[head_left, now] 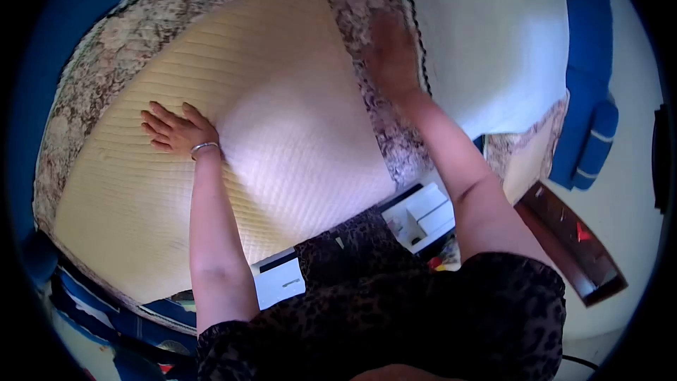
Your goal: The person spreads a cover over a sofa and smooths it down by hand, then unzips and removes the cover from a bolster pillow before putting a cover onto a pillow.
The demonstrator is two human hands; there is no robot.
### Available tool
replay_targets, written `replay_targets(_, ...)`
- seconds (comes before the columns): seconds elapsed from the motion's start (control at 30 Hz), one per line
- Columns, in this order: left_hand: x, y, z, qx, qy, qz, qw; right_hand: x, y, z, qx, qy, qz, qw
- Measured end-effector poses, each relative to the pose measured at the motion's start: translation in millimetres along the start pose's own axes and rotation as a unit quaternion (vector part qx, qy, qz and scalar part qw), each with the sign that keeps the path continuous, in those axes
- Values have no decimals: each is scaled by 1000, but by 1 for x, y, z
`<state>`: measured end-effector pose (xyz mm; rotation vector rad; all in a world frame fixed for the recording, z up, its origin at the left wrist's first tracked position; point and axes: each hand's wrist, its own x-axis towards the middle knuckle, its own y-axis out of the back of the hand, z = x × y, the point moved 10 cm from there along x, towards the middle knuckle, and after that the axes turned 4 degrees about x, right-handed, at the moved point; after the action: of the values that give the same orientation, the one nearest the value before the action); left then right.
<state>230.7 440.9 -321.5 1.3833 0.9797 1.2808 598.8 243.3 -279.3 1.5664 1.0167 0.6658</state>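
A cream quilted cloth (pixel 282 49) lies spread over a floral-patterned cover (pixel 106 77). On the cream cloth's left part rests my left hand (pixel 176 129), palm down with fingers apart, a bracelet at its wrist. My right hand (pixel 391 53) is over the floral strip between the cream cloth and a pale sheet (pixel 486 42); motion blurs it, so its fingers cannot be made out. A dark scalloped edge runs along the pale sheet, just right of my right hand.
Blue upholstery (pixel 589 28) borders the right side, with a blue bolster (pixel 598 144). A dark wooden piece of furniture (pixel 575 247) with a red item stands at the lower right. White boxes or drawers (pixel 423 215) show under the near edge.
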Motion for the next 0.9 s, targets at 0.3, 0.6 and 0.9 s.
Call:
replay_targets(0.3, -3, 4, 2, -9, -9, 25, 1000, -114, -29, -33, 35, -73, -39, 996)
replay_targets(0.6, -5, -2, -2, 13, -16, 37, 999, -354, 18, 175, -173, -386, 57, 904)
replay_targets(0.9, -4, -15, -10, 39, -8, 11, 999, -272, -26, -21, 108, -147, -15, 983)
